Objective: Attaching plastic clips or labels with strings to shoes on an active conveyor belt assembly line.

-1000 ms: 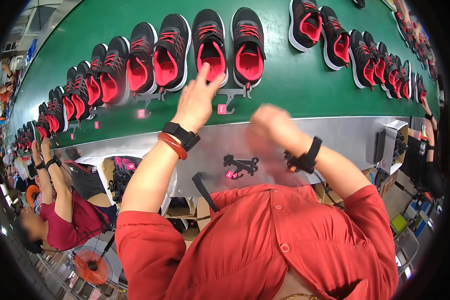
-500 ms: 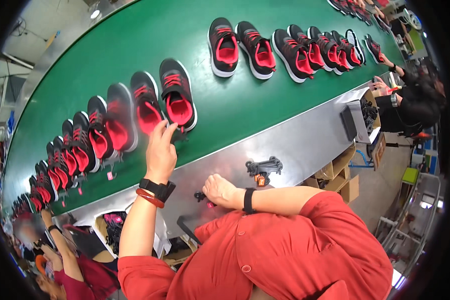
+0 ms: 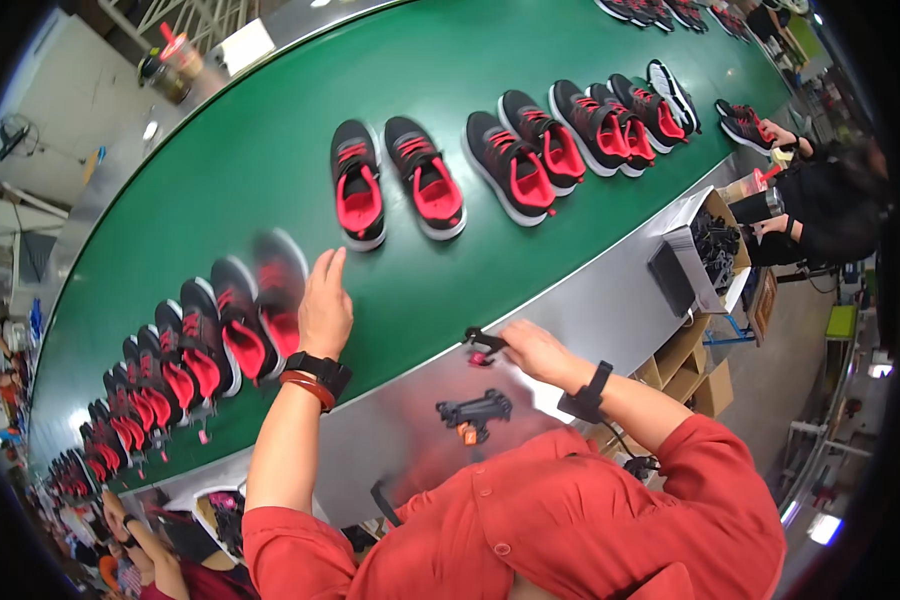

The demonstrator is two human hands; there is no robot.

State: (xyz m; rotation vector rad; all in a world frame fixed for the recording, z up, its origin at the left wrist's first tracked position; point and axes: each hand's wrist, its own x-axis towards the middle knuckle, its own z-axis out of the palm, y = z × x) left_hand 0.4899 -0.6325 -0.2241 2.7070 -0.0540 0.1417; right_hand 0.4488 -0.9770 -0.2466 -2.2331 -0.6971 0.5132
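Note:
My left hand (image 3: 327,308) is over the green surface with its fingers stretched out and nothing seen in them. It is just right of a motion-blurred black sneaker (image 3: 280,268) with red laces and lining; the two look slightly apart. Beyond my fingertips a pair of matching sneakers, one on the left (image 3: 357,180) and one on the right (image 3: 425,175), stands with heels toward me. My right hand (image 3: 538,352) pinches a small black plastic shoe hanger (image 3: 484,340) with a pink tag, above the metal ledge. Several more black hangers (image 3: 478,408) with an orange tag lie nearer my body.
More sneakers line the green conveyor surface (image 3: 390,300) to the left (image 3: 155,375) and right (image 3: 595,120). A carton (image 3: 692,245) of black hangers stands on the metal ledge (image 3: 610,270) at right. A co-worker's hand (image 3: 775,135) touches a shoe; another person's arm (image 3: 145,535) is lower left.
My right hand has lifted off the ledge and moved right and away, carrying the hanger. The shoes appear farther left and nearer as the view shifted. My left hand is off the shoe's heel.

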